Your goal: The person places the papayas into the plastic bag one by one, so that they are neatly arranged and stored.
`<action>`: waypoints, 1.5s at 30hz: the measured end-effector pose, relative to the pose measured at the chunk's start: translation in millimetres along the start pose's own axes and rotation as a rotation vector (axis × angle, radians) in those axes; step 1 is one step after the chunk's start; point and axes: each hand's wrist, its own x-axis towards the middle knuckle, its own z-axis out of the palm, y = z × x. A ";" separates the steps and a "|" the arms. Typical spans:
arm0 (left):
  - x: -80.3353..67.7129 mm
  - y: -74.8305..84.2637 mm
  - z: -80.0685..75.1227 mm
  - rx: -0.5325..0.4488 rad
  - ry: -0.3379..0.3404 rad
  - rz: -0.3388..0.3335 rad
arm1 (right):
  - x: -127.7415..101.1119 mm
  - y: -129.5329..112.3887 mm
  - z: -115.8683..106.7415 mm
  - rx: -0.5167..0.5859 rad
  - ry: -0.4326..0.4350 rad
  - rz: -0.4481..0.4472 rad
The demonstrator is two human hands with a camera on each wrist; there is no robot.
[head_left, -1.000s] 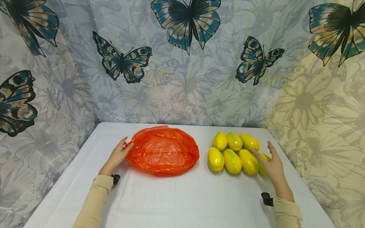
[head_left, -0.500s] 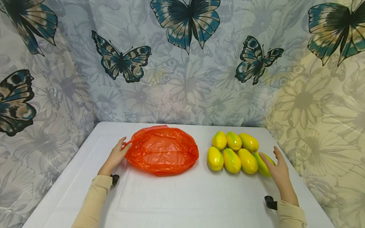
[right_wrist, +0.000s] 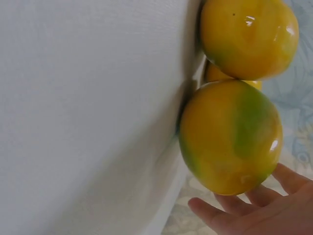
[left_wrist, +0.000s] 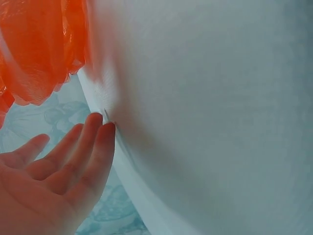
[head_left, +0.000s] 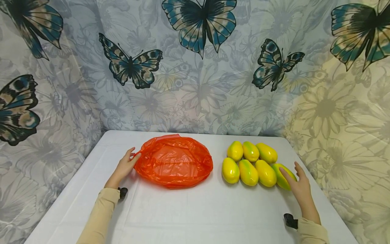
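An orange-red plastic bag (head_left: 175, 162) lies spread with its mouth open on the white table. My left hand (head_left: 123, 167) is at its left edge, thumb and fingers apart. In the left wrist view the left hand (left_wrist: 63, 176) has loosely extended fingers, with the bag (left_wrist: 41, 44) beyond them. To the right, several glossy yellow-green mangoes (head_left: 248, 173) lie in two rows. My right hand (head_left: 301, 188) is spread beside the mango at the right end (head_left: 281, 176), its thumb overlapping that fruit. In the right wrist view, the fingertips are right at this mango (right_wrist: 230, 139).
The table (head_left: 195, 217) has a white cover, and its back edge meets a butterfly-printed cloth (head_left: 207, 101). A strip of table separates the bag from the mangoes. Each wrist wears a small black camera, one on the left (head_left: 123, 192) and one on the right (head_left: 290, 221).
My right hand has moved down and to the right, uncovering more of the end mango. The left hand stays nearly still beside the bag.
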 end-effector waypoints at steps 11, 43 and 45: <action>1.6 1.6 3.0 -0.005 -0.023 -0.063 | 0.0 9.9 3.3 0.017 -0.014 0.040; 2.7 0.6 2.8 -0.065 -0.033 -0.063 | -2.5 14.7 7.1 0.036 -0.023 -0.001; 2.2 0.4 3.0 -0.070 -0.037 -0.065 | -2.5 15.0 6.8 0.038 -0.019 0.011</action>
